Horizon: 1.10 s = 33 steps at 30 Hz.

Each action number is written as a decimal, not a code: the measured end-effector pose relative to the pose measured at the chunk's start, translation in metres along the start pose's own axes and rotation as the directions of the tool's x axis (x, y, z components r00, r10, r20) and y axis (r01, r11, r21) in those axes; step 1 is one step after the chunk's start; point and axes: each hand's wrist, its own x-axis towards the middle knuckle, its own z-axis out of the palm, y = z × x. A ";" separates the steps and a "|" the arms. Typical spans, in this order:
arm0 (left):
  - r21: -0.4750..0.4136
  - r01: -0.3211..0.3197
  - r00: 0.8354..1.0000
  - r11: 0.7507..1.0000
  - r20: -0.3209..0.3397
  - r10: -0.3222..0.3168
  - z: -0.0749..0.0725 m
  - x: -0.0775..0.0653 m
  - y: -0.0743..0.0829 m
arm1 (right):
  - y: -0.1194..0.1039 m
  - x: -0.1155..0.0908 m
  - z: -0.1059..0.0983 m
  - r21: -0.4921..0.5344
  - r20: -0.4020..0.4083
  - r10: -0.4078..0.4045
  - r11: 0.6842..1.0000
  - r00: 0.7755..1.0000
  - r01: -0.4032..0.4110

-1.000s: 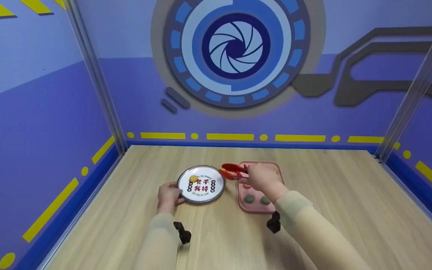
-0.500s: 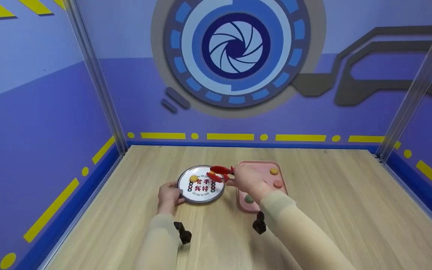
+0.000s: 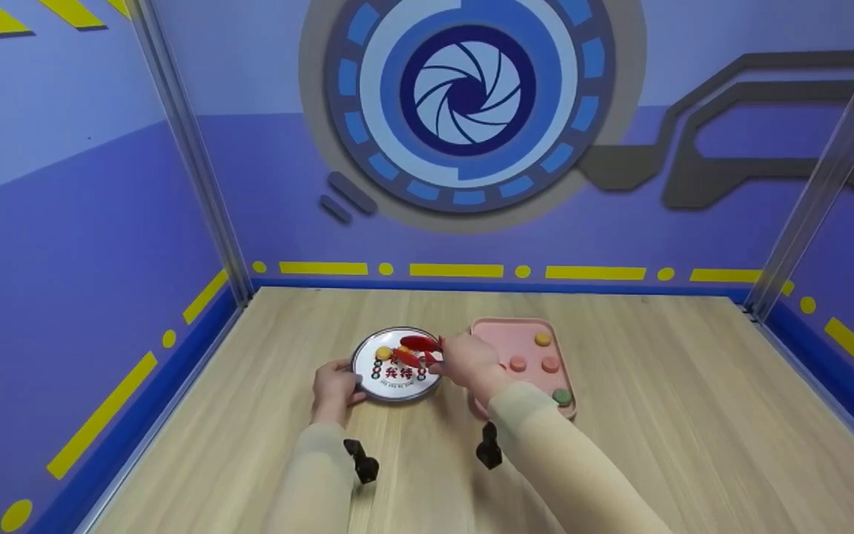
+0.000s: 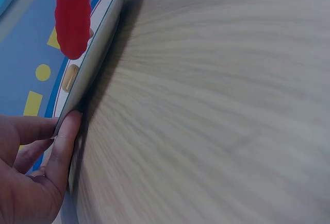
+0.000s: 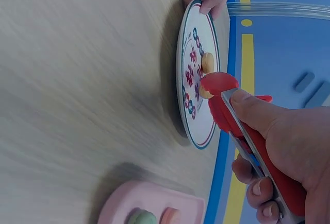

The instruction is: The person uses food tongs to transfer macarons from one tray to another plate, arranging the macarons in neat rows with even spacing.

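Note:
My left hand point(image 3: 333, 387) pinches the left rim of a round white plate point(image 3: 388, 338) with printed characters, thumb and fingers on either side of its edge in the left wrist view. A yellow macaron point(image 3: 383, 354) lies on the plate. My right hand point(image 3: 474, 362) grips red-tipped tongs point(image 3: 420, 343) over the plate's right part. Between the tong tips is a second yellow macaron point(image 5: 205, 91), partly covered by them; whether it touches the plate I cannot tell. In the left wrist view the plate's underside looks slightly tilted off the table.
Right of the plate lies a pink tray point(image 3: 500, 334), partly behind my right hand and forearm. On it show a yellow macaron point(image 3: 542, 339), two pink macarons point(image 3: 550, 364) and a green macaron point(image 3: 561, 397). Blue-purple panels point(image 3: 264, 185) wall the wooden table point(image 3: 664, 415) at back and sides.
My right hand has carried the tongs and the yellow macaron leftward from the tray's edge to over the plate, uncovering more of the tray. My left hand and the plate stay in place.

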 end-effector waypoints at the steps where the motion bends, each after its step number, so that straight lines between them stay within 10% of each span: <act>1: 0.002 0.003 1.000 1.000 -0.001 -0.003 0.000 0.000 0.000 | -0.001 0.000 0.001 0.007 -0.002 0.000 1.000 1.000 0.000; 33: 0.007 0.039 0.999 0.999 -0.013 -0.039 0.002 -0.003 0.003 | 0.010 -0.011 0.003 0.053 0.014 0.027 0.998 1.000 -0.028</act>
